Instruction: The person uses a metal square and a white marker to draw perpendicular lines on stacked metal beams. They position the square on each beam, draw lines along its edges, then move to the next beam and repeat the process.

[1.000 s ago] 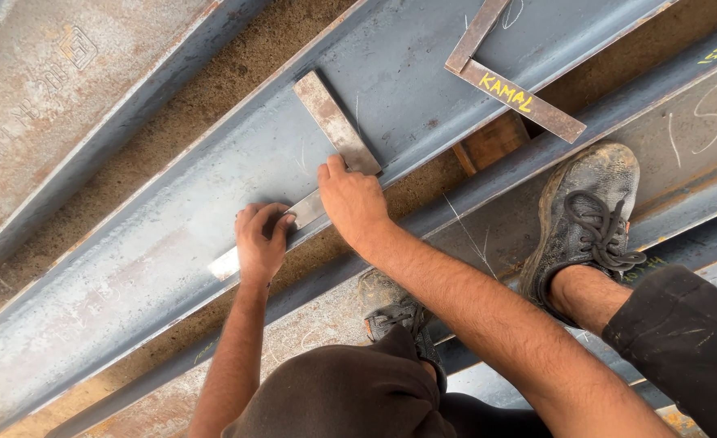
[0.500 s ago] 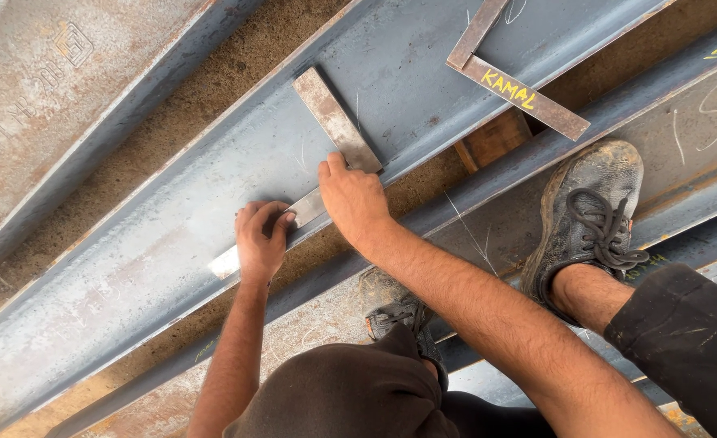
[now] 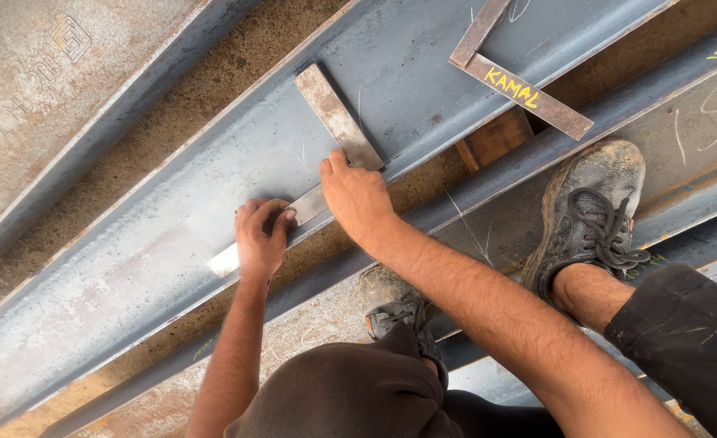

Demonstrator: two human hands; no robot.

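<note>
1. The left hand [image 3: 259,237] curls its fingers together and presses down on the long leg of a steel square [image 3: 310,180], knuckles up, thumb tucked near the edge of the beam [image 3: 172,235].
2. The right hand [image 3: 357,195] lies flat over the corner of the square, fingers close together and stretched forward, forefinger running along the short leg; whether it holds a marker cannot be told.
3. The square is a flat, L-shaped tool of dull, rust-flecked metal, lying on the beam's wide face, one leg along the near edge and the other across it.
4. The beam is long, grey-blue steel, smooth but scuffed, dusted pale and scratched with thin lines.
5. A second square [image 3: 520,85], with yellow lettering, lies farther along the same beam, well apart.
6. A wooden block [image 3: 496,138] sits below, between beams.
7. Two worn, dusty laced shoes [image 3: 593,215] stand on the neighbouring steel over sandy ground [image 3: 131,138].
</note>
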